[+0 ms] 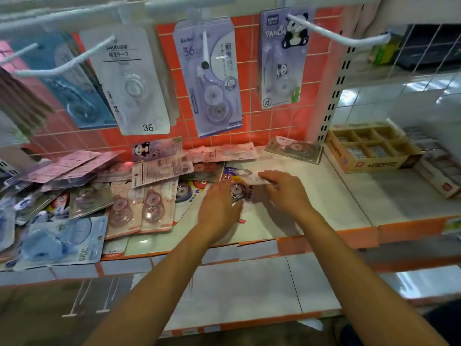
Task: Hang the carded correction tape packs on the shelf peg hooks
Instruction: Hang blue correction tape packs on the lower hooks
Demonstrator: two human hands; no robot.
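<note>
A carded correction tape pack (239, 182) with a blue "PET" corner lies flat on the white shelf (311, 196). My left hand (219, 206) rests on its lower left side, fingers curled at its edge. My right hand (284, 189) touches its upper right part, fingers bent over the card. A heap of pink, purple and blue carded packs (99, 196) covers the shelf's left half. White peg hooks (64, 63) stick out above; one at the upper right (336, 33) is bare at its tip, with a panda pack (284, 58) behind it.
Hung packs (212, 78) line the orange grid back panel. One pink pack (294, 148) lies alone at the shelf's back right. A cardboard box with compartments (369, 148) stands on the right beside boxed goods (439, 168). A lower shelf (237, 290) juts out beneath my arms.
</note>
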